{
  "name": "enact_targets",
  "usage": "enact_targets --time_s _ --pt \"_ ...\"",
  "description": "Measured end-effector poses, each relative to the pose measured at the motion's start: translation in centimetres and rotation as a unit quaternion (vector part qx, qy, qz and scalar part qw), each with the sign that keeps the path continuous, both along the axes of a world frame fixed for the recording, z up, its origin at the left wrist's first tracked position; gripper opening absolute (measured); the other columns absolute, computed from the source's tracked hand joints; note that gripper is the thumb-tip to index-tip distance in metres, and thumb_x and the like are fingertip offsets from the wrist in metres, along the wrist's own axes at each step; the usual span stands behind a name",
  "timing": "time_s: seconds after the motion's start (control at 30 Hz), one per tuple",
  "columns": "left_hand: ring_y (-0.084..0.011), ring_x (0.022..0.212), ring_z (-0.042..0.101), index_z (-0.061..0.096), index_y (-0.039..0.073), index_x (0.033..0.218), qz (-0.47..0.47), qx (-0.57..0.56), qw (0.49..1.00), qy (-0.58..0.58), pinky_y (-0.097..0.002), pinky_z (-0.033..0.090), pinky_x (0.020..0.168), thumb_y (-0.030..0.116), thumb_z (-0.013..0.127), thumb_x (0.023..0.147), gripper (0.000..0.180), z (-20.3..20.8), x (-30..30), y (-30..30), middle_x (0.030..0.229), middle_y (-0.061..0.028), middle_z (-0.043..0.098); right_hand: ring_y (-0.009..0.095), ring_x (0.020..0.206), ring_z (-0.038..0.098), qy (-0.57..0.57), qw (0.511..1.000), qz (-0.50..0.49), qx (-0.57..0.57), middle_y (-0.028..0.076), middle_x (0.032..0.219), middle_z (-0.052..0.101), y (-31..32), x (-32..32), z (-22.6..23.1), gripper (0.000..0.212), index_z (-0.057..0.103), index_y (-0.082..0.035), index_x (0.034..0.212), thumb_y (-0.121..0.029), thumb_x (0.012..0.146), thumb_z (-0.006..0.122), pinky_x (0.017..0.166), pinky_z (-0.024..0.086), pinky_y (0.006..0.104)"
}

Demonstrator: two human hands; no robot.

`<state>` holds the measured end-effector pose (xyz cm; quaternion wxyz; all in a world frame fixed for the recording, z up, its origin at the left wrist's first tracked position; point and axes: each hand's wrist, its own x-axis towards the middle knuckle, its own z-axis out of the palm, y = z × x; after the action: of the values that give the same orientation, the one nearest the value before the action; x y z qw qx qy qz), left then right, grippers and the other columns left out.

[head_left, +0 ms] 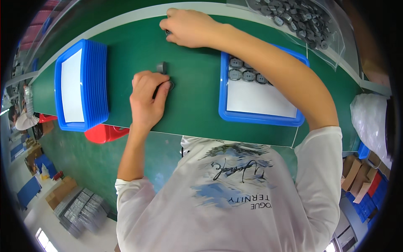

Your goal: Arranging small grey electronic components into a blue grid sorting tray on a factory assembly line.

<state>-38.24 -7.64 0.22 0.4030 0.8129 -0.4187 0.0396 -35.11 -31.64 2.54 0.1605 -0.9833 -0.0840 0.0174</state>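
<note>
My left hand is closed on the green table, thumb and fingers pinching a small round dark grey part. Just beyond its knuckles a short grey cylindrical part lies on the tabletop. My right hand reaches to the table's far edge with its fingers curled. Between them a tiny dark bit shows, mostly hidden, so I cannot tell its kind. Under my right forearm is a blue tray lined with white. Several grey two-holed parts sit in rows at its far side, some covered by the arm.
A stack of blue trays stands at the table's left end. Beyond the right tray lies a clear plastic bag with a heap of grey parts. A red stool shows below the near left edge; a white plastic bag is at the right.
</note>
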Motion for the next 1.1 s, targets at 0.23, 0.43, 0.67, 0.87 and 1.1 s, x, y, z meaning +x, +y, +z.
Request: enact_targets --time_s 0.23,0.43,0.67,0.87,1.1 --pt "-0.0278 0.099 0.057 0.074 0.005 0.108 0.01 0.048 0.998 -0.035 -0.0367 0.05 0.083 0.006 0.077 0.082 0.027 0.8 0.1 0.5 0.102 -0.0088 0.065 0.023 0.108 0.062 -0.066 0.934 -0.012 0.352 0.01 0.117 0.063 -5.9 -11.6 6.1 0.025 0.07 -0.002 0.116 -0.01 0.094 0.065 0.09 0.051 0.0366" --pt "-0.03 0.09 0.062 0.071 0.004 0.106 -0.06 0.113 0.992 -0.001 -0.039 0.053 0.079 0.006 0.082 0.076 0.032 1.4 0.5 0.3 0.097 -0.0099 0.064 0.018 0.12 0.057 -0.108 0.864 -0.379 0.313 0.011 0.128 0.062 -12.3 -29.6 5.8 0.022 0.069 0.004 0.108 0.004 0.086 0.069 0.101 0.045 0.0294" --pt "-0.0295 0.088 0.062 0.072 0.005 0.103 -0.103 0.043 0.994 -0.011 -0.0398 0.051 0.076 0.01 0.085 0.073 0.033 2.4 -1.9 -3.8 0.093 -0.009 0.064 0.02 0.107 0.064 -0.122 0.905 -0.405 0.053 0.011 0.122 0.063 -10.6 -37.2 1.0 0.021 0.07 0.0 0.106 0.002 0.085 0.072 0.094 0.049 0.0299" --pt "-0.028 0.095 0.055 0.073 0.008 0.103 -0.247 0.024 0.963 -0.109 -0.04 0.045 0.083 0.012 0.085 0.072 0.034 2.5 -4.3 -9.7 0.099 -0.0056 0.059 0.021 0.096 0.064 -0.205 0.893 -0.393 0.078 0.01 0.111 0.063 -9.4 -35.2 1.5 0.017 0.074 -0.001 0.1 0.004 0.084 0.073 0.085 0.05 0.0283" --pt "-0.0281 0.098 0.052 0.074 0.008 0.1 -0.257 0.05 0.959 -0.104 -0.0407 0.043 0.084 0.009 0.083 0.072 0.03 2.2 -4.5 -10.0 0.1 -0.0061 0.057 0.025 0.077 0.062 -0.173 0.975 -0.102 0.095 0.007 0.086 0.063 -4.7 -27.5 2.2 0.013 0.072 -0.004 0.092 -0.003 0.08 0.075 0.066 0.051 0.036"
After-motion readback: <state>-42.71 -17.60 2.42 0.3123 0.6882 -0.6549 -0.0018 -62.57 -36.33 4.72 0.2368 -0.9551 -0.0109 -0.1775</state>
